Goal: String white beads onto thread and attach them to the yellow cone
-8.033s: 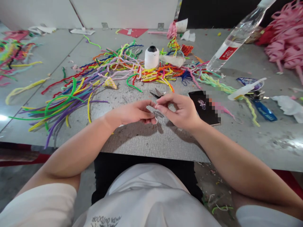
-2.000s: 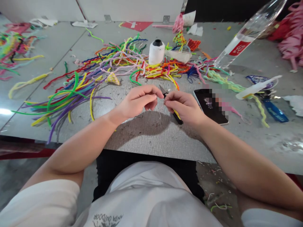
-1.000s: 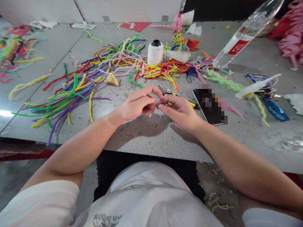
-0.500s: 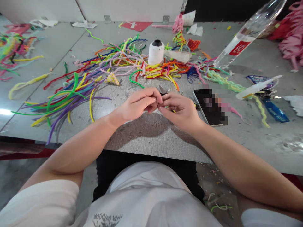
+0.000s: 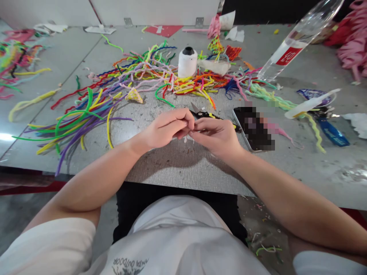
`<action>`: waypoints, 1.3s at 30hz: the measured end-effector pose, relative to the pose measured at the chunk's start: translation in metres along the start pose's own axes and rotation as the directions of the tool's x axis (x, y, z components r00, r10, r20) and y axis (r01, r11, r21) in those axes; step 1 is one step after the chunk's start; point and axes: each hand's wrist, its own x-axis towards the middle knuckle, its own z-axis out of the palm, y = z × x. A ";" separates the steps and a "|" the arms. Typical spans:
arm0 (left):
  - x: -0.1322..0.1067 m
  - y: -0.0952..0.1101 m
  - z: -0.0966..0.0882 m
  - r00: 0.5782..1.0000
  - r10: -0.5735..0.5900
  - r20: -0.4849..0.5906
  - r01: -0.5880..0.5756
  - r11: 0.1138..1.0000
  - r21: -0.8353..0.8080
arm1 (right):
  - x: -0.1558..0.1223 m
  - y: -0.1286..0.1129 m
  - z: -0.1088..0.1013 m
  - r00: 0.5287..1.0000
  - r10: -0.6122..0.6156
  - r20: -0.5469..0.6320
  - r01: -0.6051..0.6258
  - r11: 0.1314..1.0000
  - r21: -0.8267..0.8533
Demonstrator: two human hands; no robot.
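Head view is showing two hands meeting fingertip to fingertip near the middle of the frame, above the grey table (image 5: 160,164). The left hand (image 5: 168,128) is bringing its thumb against a bent forefinger, leaving hardly any gap. The right hand (image 5: 219,137) is closing its thumb and fingertips to a point right against the left ones. What is lying between those tips is hidden, so one cannot tell what either pinch is gripping. A wisp of white thread (image 5: 185,139) is showing just below the fingertips; whether it is hanging from them or lying on the table is unclear.

By its look, this thread is probably weighing next to nothing, going limp, and slipping or snagging easily, so a fine pinch near each end, with gentle tension, is seeming the better hold. Black-and-yellow snips (image 5: 205,114) are lying just behind the right hand, looking stiff and sharp at the blade; the handle end is offering the safer grasp. A cone of white thread (image 5: 187,65) is standing upright at upper centre among soft-looking, flexible coloured cords (image 5: 195,87), and a phone (image 5: 246,124) is lying right of centre.
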 end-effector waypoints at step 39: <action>-0.007 -0.004 -0.004 0.956 0.264 0.130 -0.292 0.786 0.546 | 0.001 -0.003 -0.005 1.000 -0.007 -0.004 0.005 0.964 -0.266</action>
